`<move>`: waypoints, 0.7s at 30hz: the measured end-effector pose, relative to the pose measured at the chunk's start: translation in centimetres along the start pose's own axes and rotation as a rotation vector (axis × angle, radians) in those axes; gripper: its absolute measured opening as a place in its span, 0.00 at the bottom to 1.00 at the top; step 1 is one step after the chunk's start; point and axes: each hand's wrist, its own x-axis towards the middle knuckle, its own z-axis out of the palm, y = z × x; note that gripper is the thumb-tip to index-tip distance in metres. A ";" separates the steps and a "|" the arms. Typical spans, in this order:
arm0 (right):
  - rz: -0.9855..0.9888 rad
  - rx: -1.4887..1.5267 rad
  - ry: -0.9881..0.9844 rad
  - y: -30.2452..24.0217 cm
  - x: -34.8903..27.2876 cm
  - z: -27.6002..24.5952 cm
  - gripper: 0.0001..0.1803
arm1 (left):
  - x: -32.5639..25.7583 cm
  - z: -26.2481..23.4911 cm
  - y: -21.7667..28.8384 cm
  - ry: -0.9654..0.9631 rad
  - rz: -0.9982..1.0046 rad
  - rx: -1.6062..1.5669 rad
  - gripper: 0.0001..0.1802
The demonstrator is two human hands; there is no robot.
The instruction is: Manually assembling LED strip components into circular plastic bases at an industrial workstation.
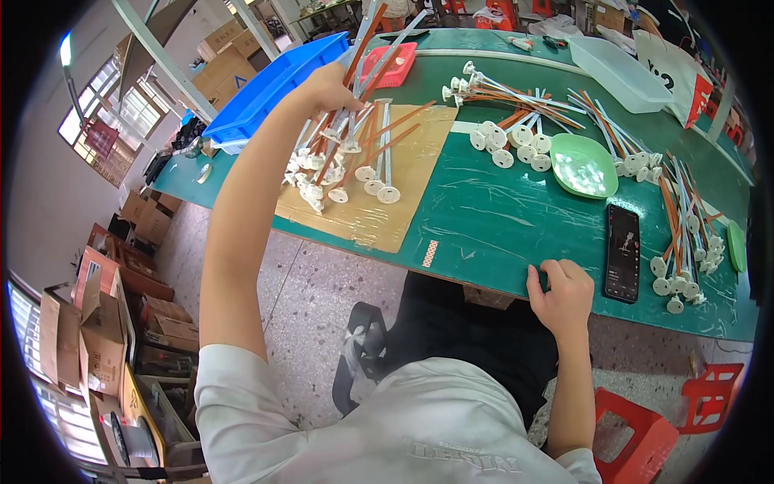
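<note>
- Bunch of thin brown and silver rods (368,38): gripped in the left hand, upright and leaning right, above the far part of the cardboard sheet.
- Left hand (330,87): closed round that bunch.
- Pile of white disc-ended rods (310,181): on the cardboard sheet, below the left hand, ends clustered toward its left edge.
- Cardboard sheet (387,226): brown, on the table's left half, reaching the near edge.
- Table (492,226): green top, scuffed.
- Right hand (563,297): at the table's near edge, fingers loosely curled, thumb apart; palm hidden, so cannot tell whether it holds anything.
- Smartphone (622,254): black, screen lit, near edge, just right of the right hand.
- Patterned strip (430,253): small, near edge, just right of the cardboard sheet.
- Green bowl (559,153): right half of the table, small shiny pieces inside.
- Further disc-ended rods: bundles beyond the bowl (516,101), to its right (609,129), and toward the table's right end (681,242).
- Red tray (409,55): beyond the cardboard sheet.
- Blue crate (266,85): far left corner of the table.
- Translucent bin (617,73): toward the far edge, right half.
</note>
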 end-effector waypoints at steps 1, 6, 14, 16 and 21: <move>-0.002 0.007 0.004 -0.1 0.1 -0.1 0.10 | 0.1 -0.3 -0.5 0.004 -0.003 0.012 0.19; -0.009 -0.008 -0.005 -0.1 0.0 -0.1 0.11 | -0.1 -2.4 -1.9 -0.034 0.016 -0.034 0.25; -0.001 -0.003 -0.004 -0.3 0.0 -0.4 0.11 | -1.8 -3.3 -1.3 0.081 -0.089 0.249 0.24; -0.006 0.010 0.014 -0.1 -0.1 -0.2 0.10 | -1.6 -3.6 -1.4 0.069 -0.092 0.272 0.24; 0.000 0.024 0.012 -0.2 -0.1 -0.3 0.09 | -1.4 -3.8 -2.8 0.140 0.085 0.419 0.23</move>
